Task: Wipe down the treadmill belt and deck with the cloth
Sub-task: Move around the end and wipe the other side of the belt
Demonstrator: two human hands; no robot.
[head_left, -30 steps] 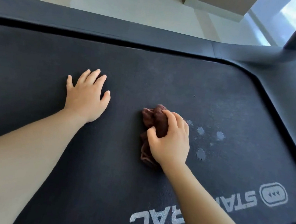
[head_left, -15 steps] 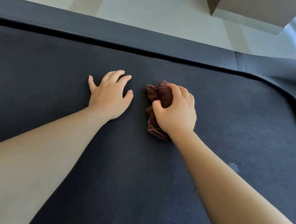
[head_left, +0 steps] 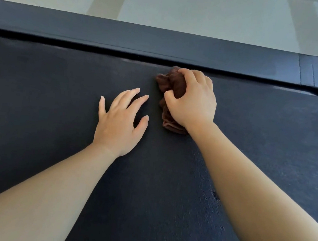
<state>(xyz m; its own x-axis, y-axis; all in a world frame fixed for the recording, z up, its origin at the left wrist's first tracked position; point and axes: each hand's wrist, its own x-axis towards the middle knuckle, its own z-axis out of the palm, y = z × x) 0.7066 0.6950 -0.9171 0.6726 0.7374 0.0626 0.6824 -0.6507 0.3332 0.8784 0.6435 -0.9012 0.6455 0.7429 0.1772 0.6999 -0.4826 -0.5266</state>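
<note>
Cloth (head_left: 172,84) moved up to belt (head_left: 55,93) edge — right hand (head_left: 193,102) hides most.

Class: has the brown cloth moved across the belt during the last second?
Yes. The cloth, gripped by the right hand, has slid away from the person across the belt, up to its far edge by the side rail.

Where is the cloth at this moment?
In the head view the cloth is bunched in the right hand on the belt, just right of centre, close to the far side rail; the left hand lies flat to its left.
</note>
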